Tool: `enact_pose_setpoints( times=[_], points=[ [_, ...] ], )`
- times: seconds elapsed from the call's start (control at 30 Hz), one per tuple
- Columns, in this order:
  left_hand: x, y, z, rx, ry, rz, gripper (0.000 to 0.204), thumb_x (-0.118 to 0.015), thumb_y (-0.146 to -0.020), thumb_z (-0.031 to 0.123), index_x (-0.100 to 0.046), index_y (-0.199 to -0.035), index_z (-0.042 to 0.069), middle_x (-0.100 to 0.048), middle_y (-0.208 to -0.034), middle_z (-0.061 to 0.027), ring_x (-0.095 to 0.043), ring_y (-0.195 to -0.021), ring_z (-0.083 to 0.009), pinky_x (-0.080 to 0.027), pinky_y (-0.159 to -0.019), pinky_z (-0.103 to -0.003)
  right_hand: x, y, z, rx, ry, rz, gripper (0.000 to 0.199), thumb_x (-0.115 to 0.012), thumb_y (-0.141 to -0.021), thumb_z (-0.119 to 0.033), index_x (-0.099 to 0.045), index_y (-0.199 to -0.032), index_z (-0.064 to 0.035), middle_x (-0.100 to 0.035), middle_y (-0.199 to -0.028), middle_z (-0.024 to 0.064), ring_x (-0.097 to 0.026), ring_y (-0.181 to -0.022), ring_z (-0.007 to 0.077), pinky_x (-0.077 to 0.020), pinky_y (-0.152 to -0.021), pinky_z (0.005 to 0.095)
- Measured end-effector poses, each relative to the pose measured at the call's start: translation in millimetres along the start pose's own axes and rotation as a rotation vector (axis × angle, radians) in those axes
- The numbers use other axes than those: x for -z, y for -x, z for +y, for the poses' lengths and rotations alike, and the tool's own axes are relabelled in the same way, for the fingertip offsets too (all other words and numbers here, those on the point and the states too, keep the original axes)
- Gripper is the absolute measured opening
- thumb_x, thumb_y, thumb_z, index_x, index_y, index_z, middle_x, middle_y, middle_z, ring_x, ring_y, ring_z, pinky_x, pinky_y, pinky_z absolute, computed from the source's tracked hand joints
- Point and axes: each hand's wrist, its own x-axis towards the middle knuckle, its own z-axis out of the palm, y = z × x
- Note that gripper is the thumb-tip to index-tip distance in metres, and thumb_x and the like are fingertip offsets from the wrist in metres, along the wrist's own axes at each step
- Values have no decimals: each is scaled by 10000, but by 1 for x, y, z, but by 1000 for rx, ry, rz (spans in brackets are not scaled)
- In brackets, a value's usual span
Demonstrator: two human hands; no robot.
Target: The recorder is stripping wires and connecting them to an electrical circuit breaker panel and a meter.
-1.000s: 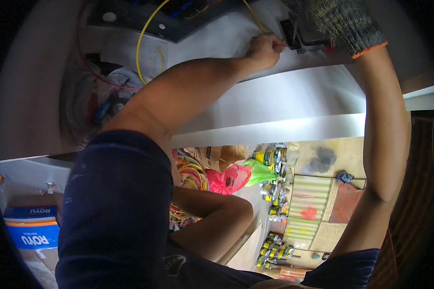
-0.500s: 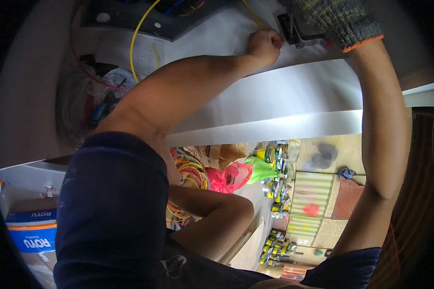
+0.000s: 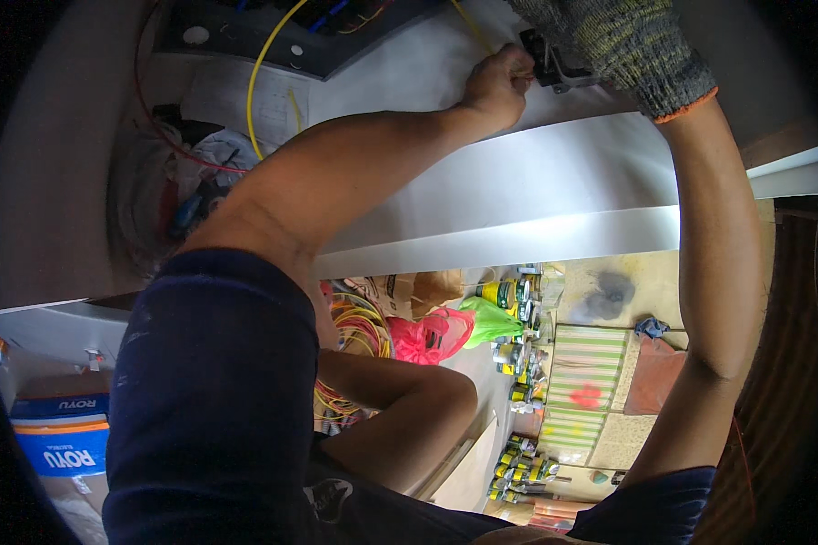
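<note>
In the head view, the yellow wire [image 3: 469, 24] slants down from the upper edge to the bare left hand [image 3: 498, 84], whose fingertips are pinched together, seemingly on the wire's end. They sit just beside a dark metal tool [image 3: 550, 65], probably so the end stays steady close to it. The gloved right hand [image 3: 623, 50] is over the tool's other side, perhaps to bear on its handle; its fingers are hidden, so I cannot tell whether they grip. The glove also covers part of the tool.

To the left, a dark panel box [image 3: 245, 45] lies behind a yellow loop [image 3: 258, 82], near a sheet of paper [image 3: 236, 95] and a red wire [image 3: 191, 160]. The left forearm [image 3: 354, 154] blocks part of the white ledge [image 3: 563, 168]. Below are coiled wires [image 3: 359, 327], a pink bag [image 3: 432, 336], a green bag [image 3: 493, 322] and cans [image 3: 509, 356].
</note>
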Motion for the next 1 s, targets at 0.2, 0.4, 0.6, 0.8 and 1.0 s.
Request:
enact_pose_setpoints(
  times=[0.2, 0.4, 0.6, 0.8, 1.0],
  points=[
    [5, -1, -2, -162, -366, 18, 301, -587, -922, -11, -616, -1183, 136, -693, -1062, -136, -665, -972, -249, -515, -853, -356, 15, -5, -8, -27, 3, -10, 269, -617, -849, -200, -619, -1068, -42, -613, -889, 198, -615, -875, 387, -502, -787, 465],
    [0, -1, -7, -103, -312, -4, 288, -568, -937, 2, -628, -1173, 155, -684, -1093, -119, -650, -991, -263, -507, -851, -365, 3, 3, 3, -30, 28, 1, 271, -612, -841, -194, -619, -1077, -60, -609, -893, 193, -612, -852, 385, -504, -782, 465],
    [2, -2, 2, -60, -272, -23, 276, -601, -906, 45, -665, -1098, 232, -593, -1104, -119, -604, -1053, -330, -500, -912, -408, 1, 8, 8, -8, 43, 37, 287, -615, -837, -195, -609, -1086, -53, -597, -888, 192, -613, -829, 383, -504, -757, 469],
    [3, 0, 4, -122, -332, -7, 265, -560, -927, 6, -636, -1137, 150, -662, -1043, -133, -629, -976, -276, -498, -847, -370, 6, 8, 5, -6, 0, 15, 297, -628, -829, -196, -608, -1090, -54, -587, -870, 186, -606, -794, 381, -501, -728, 459],
    [2, 0, -1, -178, -334, -3, 285, -557, -911, -19, -642, -1142, 125, -660, -1062, -160, -636, -993, -304, -500, -863, -378, 1, 11, 6, -27, 9, 33, 288, -626, -830, -187, -607, -1084, -52, -584, -857, 182, -604, -782, 374, -500, -721, 457]
  ],
)
